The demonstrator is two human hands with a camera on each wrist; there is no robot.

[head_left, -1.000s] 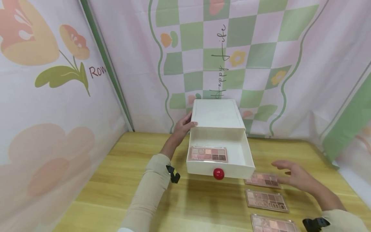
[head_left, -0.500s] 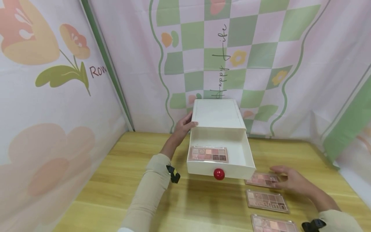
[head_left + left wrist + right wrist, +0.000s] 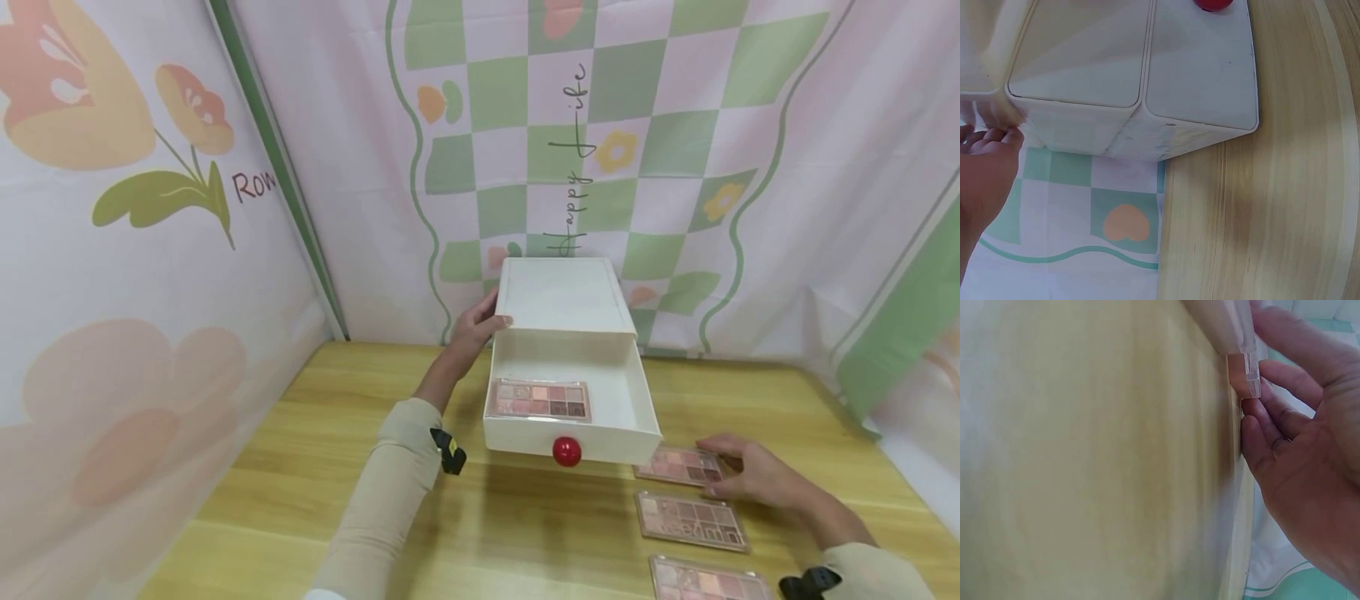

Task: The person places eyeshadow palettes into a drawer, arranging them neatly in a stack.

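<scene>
A small, soft-walled booth or corner; whether in a home or a studio cannot be told.
Flowered cloth (image 3: pixel 161 275) hangs along the left edge of the wood-grain bench (image 3: pixel 292 442), checked cloth (image 3: pixel 555 167) reading "Happy Life" behind its far edge, and pale cloth (image 3: pixel 918 433) with a green band (image 3: pixel 900 321) past its right edge.

The drawer unit (image 3: pixel 566 293) looks like smooth plastic with a soft sheen, though its side wall in the left wrist view is patchily marked. Its knob (image 3: pixel 567 451), at five o'clock in the head view, is glossy. The palettes (image 3: pixel 692 521) towards four o'clock have clear, shiny plastic. The tabletop (image 3: pixel 300 475) shows wood grain — smooth, faintly reflective. The curtain (image 3: pixel 495 92) at twelve is matt, creased cloth; the sleeve (image 3: pixel 386 492) at seven, matt fabric.
</scene>
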